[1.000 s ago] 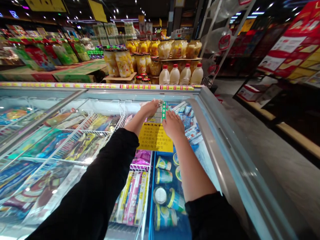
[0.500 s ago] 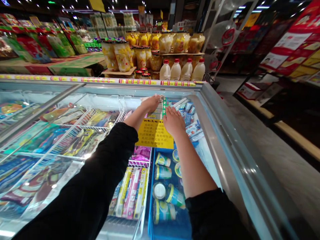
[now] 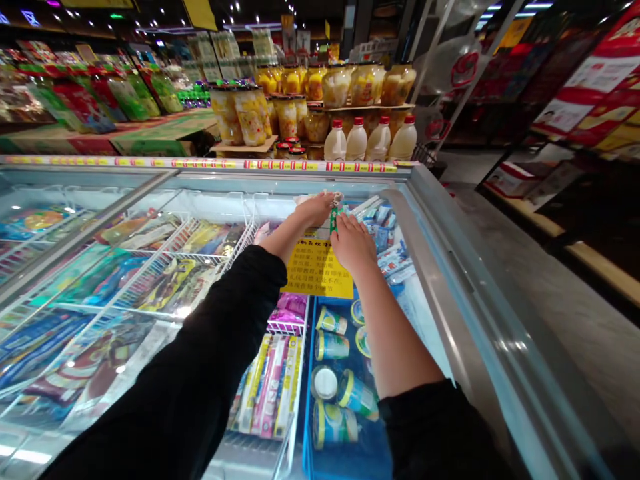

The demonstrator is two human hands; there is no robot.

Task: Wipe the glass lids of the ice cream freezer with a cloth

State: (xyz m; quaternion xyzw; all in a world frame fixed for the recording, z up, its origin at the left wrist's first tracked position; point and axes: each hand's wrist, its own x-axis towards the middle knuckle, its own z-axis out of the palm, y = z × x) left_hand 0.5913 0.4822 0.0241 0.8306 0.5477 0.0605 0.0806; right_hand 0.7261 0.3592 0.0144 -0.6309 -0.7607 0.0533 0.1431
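Observation:
My left hand (image 3: 318,210) reaches over the freezer's glass lid with its fingers curled together. A pale, crumpled thing (image 3: 338,199) shows at its fingertips; I cannot make out what it is. My right hand (image 3: 354,243) lies nearly flat, fingers stretched forward, beside a green strip (image 3: 333,217) with white marks. Its fingers partly cover the strip. Just below both hands is a yellow sign (image 3: 320,270) with black writing, partly hidden by my forearms. Under the glass stand tubs (image 3: 333,345) in a blue bin (image 3: 313,460).
White wire baskets (image 3: 287,445) hold wrapped packets (image 3: 273,387). The freezer's metal edge (image 3: 480,293) runs along the right. Behind it stand fruit jars (image 3: 250,117) and red-capped bottles (image 3: 357,141). A shelf with red packages (image 3: 590,87) stands across the aisle at right.
The view has shifted slightly, moving the scene a little to the right. My left hand has come a bit closer to my right hand, and less of the green strip shows.

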